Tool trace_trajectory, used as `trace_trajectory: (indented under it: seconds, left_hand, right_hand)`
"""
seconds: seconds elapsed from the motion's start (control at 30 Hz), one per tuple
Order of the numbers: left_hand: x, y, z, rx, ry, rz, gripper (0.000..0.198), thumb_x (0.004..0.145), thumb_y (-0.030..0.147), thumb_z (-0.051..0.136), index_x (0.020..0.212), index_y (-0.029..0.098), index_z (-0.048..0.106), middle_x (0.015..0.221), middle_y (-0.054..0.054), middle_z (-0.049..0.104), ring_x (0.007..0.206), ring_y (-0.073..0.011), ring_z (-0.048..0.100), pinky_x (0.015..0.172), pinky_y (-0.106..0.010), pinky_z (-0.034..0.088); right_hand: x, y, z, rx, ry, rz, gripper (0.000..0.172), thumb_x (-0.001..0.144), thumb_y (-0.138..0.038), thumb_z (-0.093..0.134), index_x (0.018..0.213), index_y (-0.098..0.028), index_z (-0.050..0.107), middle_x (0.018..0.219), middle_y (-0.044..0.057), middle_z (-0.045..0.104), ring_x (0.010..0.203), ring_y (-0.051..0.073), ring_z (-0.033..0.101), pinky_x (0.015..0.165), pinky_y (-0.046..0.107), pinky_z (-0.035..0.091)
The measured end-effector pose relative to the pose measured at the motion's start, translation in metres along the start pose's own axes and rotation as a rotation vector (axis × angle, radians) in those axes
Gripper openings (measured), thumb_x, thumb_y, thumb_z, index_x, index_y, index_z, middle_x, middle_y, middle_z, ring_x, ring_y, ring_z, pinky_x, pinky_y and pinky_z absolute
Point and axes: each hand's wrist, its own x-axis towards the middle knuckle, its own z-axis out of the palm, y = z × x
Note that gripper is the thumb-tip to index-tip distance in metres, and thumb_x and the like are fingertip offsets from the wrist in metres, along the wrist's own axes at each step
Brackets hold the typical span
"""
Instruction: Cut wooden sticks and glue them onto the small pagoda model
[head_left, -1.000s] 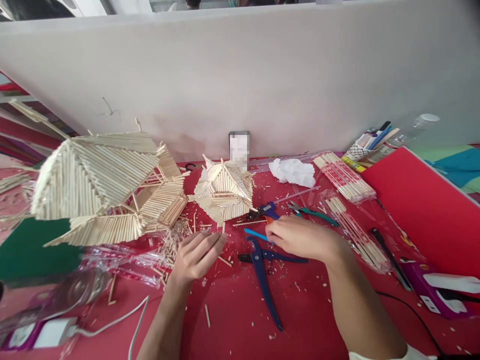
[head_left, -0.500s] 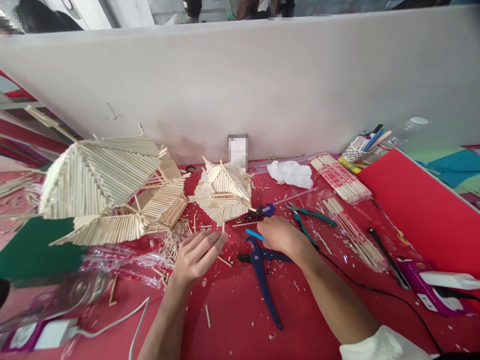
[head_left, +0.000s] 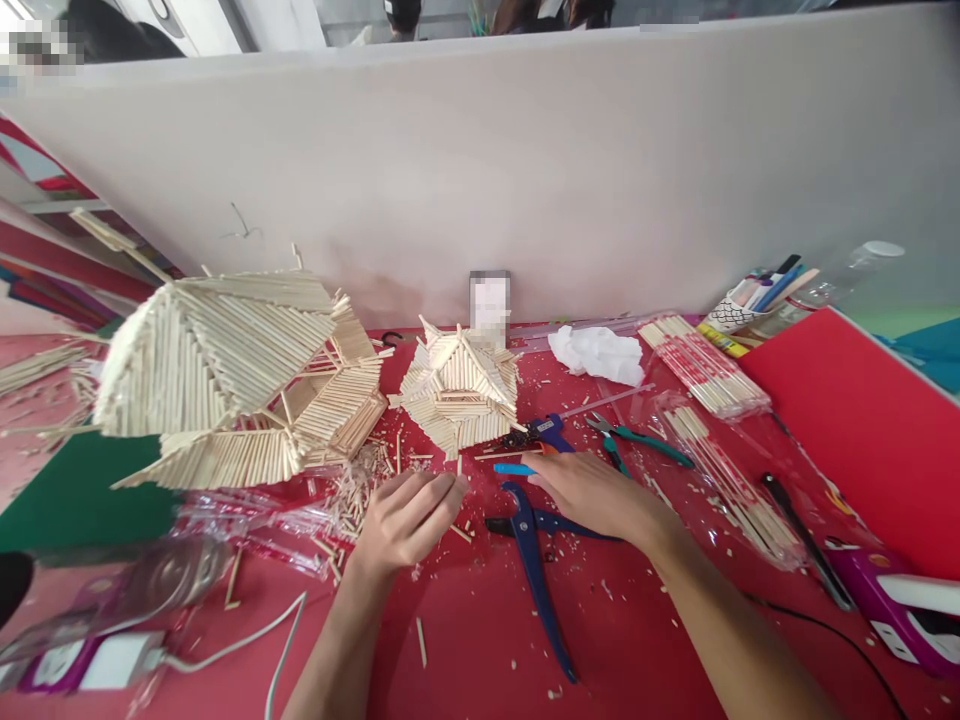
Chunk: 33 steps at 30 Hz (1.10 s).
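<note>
My left hand point(head_left: 416, 515) is closed, its fingertips pinching a short wooden stick point(head_left: 460, 465) that stands up by the front corner of the small stick-built roof model point(head_left: 461, 395). My right hand point(head_left: 592, 490) is closed around a light blue pen point(head_left: 514, 469), its tip pointing left towards the stick. Between and below the hands lies a dark blue hand cutter point(head_left: 534, 570). Just beyond my right hand is a blue glue gun point(head_left: 551, 432), with green-handled pliers point(head_left: 637, 440) to its right.
A larger stick-built roof model point(head_left: 217, 350) stands at left beside a green board point(head_left: 90, 500). Packs of chopsticks point(head_left: 701, 365), crumpled tissue point(head_left: 596, 353), a pen cup point(head_left: 731, 312) and a red board point(head_left: 855, 420) are at right. Wood scraps litter the table.
The view has shifted, so most things appear slightly further right. My right hand has turned, bringing the blue pen level and a little closer to the stick. The left keeps its pinch.
</note>
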Motion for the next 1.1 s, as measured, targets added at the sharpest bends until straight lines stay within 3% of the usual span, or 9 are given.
trace_trajectory:
  seconds: [0.13,0.33,0.5,0.67,0.83,0.93,1.1]
  left_hand:
    - [0.004,0.0,0.0,-0.01,0.043,0.028,0.013,0.097,0.003,0.059,0.102,0.011,0.068,0.086,-0.008,0.076,0.073,-0.0154,0.071,0.059,-0.027,0.053]
    - [0.002,0.0,0.0,-0.01,0.04,0.026,0.012,0.095,0.002,0.063,0.101,0.009,0.068,0.086,-0.008,0.076,0.072,-0.0156,0.071,0.059,-0.027,0.053]
    - [0.001,-0.001,0.001,-0.018,0.047,0.019,0.011,0.093,0.002,0.065,0.101,0.01,0.068,0.087,-0.008,0.076,0.072,-0.0158,0.071,0.059,-0.027,0.052]
    - [0.003,0.0,0.001,-0.019,0.051,0.011,0.013,0.094,0.003,0.064,0.102,0.012,0.069,0.088,-0.007,0.076,0.072,-0.0148,0.07,0.06,-0.026,0.052]
    - [0.004,0.001,0.001,-0.011,0.054,0.014,0.013,0.092,0.002,0.066,0.101,0.01,0.069,0.087,-0.007,0.075,0.072,-0.0155,0.07,0.06,-0.027,0.052]
    - [0.003,0.001,0.001,-0.013,0.041,0.0,0.014,0.093,0.003,0.067,0.103,0.012,0.069,0.088,-0.007,0.076,0.072,-0.0153,0.071,0.06,-0.026,0.052]
    - [0.004,0.001,0.001,-0.016,0.036,-0.009,0.014,0.095,0.003,0.063,0.104,0.013,0.068,0.087,-0.006,0.076,0.071,-0.0144,0.071,0.06,-0.026,0.053]
  right_hand:
    - [-0.003,0.001,0.018,0.02,-0.003,0.021,0.02,0.108,-0.019,0.041,0.115,-0.02,0.06,0.086,0.006,0.076,0.079,0.027,0.074,0.058,0.03,0.027]
    - [-0.004,0.003,0.038,-0.008,0.019,0.026,0.023,0.111,-0.031,0.04,0.113,-0.023,0.061,0.083,0.003,0.076,0.073,0.025,0.073,0.056,0.03,0.022]
    - [-0.003,-0.002,0.042,-0.009,0.111,0.053,0.024,0.111,-0.035,0.043,0.123,-0.025,0.061,0.083,0.004,0.076,0.072,0.026,0.073,0.058,0.029,0.028]
    - [-0.004,-0.005,0.041,0.163,0.291,0.021,0.026,0.109,-0.024,0.038,0.094,-0.022,0.058,0.082,0.005,0.072,0.074,0.024,0.071,0.061,0.03,0.036]
    - [-0.002,-0.002,0.054,0.223,0.361,-0.003,0.021,0.108,-0.026,0.041,0.098,-0.023,0.059,0.077,0.004,0.072,0.067,0.024,0.071,0.056,0.03,0.036]
    - [0.003,0.003,0.065,0.268,0.403,-0.046,0.018,0.108,-0.029,0.046,0.103,-0.023,0.062,0.086,0.005,0.075,0.078,0.025,0.074,0.062,0.03,0.044]
    - [0.013,0.003,0.066,0.443,0.533,-0.167,0.02,0.108,-0.028,0.044,0.111,-0.024,0.064,0.104,0.008,0.074,0.099,0.024,0.071,0.085,0.034,0.052]
